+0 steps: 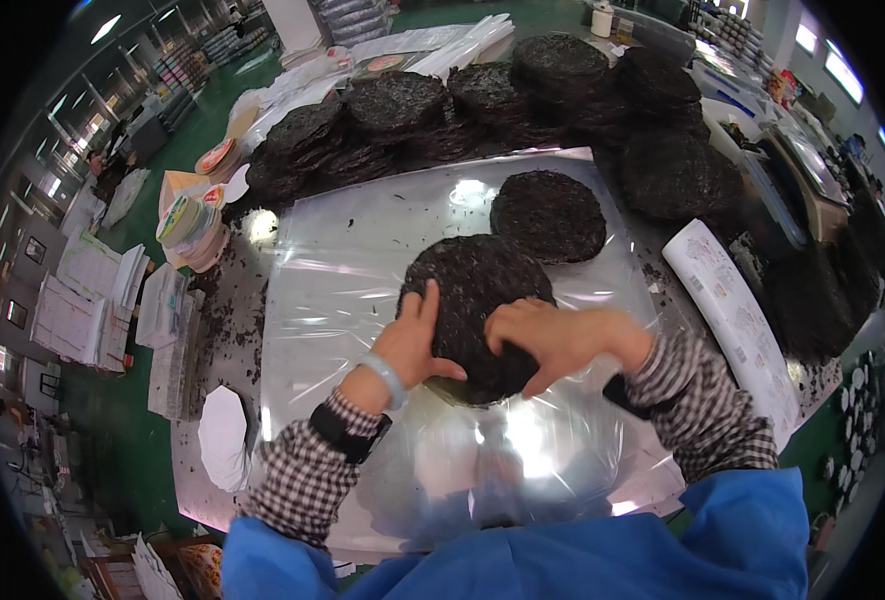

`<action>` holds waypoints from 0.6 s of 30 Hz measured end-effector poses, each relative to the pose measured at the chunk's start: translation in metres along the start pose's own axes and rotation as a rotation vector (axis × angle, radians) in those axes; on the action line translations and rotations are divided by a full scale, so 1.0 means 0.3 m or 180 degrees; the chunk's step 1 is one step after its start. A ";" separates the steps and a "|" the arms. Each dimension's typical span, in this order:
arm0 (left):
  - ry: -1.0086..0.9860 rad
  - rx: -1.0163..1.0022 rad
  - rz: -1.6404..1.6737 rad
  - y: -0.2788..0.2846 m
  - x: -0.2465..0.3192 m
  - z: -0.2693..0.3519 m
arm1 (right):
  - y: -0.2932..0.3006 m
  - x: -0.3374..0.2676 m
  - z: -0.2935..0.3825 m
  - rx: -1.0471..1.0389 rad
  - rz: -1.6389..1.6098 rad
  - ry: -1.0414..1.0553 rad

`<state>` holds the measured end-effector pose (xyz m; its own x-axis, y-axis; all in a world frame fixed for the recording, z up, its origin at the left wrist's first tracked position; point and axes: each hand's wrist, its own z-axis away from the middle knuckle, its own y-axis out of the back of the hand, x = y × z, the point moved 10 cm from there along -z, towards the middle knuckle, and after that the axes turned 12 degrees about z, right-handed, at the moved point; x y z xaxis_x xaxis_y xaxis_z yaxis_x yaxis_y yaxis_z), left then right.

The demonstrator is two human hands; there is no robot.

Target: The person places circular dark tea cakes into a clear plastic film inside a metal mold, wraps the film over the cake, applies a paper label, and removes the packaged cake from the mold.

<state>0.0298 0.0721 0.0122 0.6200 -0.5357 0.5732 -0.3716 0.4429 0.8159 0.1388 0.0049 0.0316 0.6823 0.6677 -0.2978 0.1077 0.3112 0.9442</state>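
Observation:
A round, dark cake of what looks like dried seaweed (480, 281) lies before me over clear plastic film (330, 360). My left hand (410, 341) rests on its left side, fingers spread and pointing away, thumb stretched across the near part. Over the right side, my right hand (555, 337) bends its fingers onto the top, with the thumb by the near right edge; whether it grips is unclear. A second round cake (549, 216) lies just beyond, at the back right of the film, and the nearer cake seems to overlap its edge in view.
Stacks of similar dark cakes (394, 105) line the table's back and right. Printed sheets (727, 322) curl at the right. Round labels (191, 229) are piled at the left, near a clear plastic box (161, 307) and white paper pieces (223, 439). Dark crumbs litter the metal tabletop (225, 330).

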 end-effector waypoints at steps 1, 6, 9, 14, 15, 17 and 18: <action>0.0244 -0.0404 -0.0075 -0.019 0.018 -0.031 | 0.014 0.061 -0.014 -0.0069 0.0025 -0.0349; 0.0024 -0.2034 -0.0406 -0.185 -0.030 -0.143 | -0.071 0.187 -0.130 -0.0527 0.0658 -0.0957; 0.0160 -0.2828 -0.0998 -0.262 -0.058 -0.168 | -0.207 0.202 -0.172 -0.0438 0.0640 -0.1016; 0.0381 -0.1609 -0.1718 -0.350 -0.092 -0.155 | -0.250 0.158 -0.147 0.0166 0.1536 -0.1680; 0.0391 -0.1369 -0.1652 -0.337 -0.098 -0.145 | -0.234 0.145 -0.150 0.0217 0.1683 -0.1742; 0.0293 -0.1509 -0.1570 -0.281 -0.049 -0.125 | -0.220 0.131 -0.153 0.0074 0.1783 -0.1518; 0.0117 -0.1247 -0.1537 -0.263 -0.037 -0.100 | -0.222 0.148 -0.155 0.0273 0.1296 -0.1274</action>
<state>0.0729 0.0646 -0.0609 0.6809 -0.7193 0.1377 0.2334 0.3914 0.8901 0.1284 0.0454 -0.0510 0.8996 0.4091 0.1526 -0.1740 0.0155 0.9846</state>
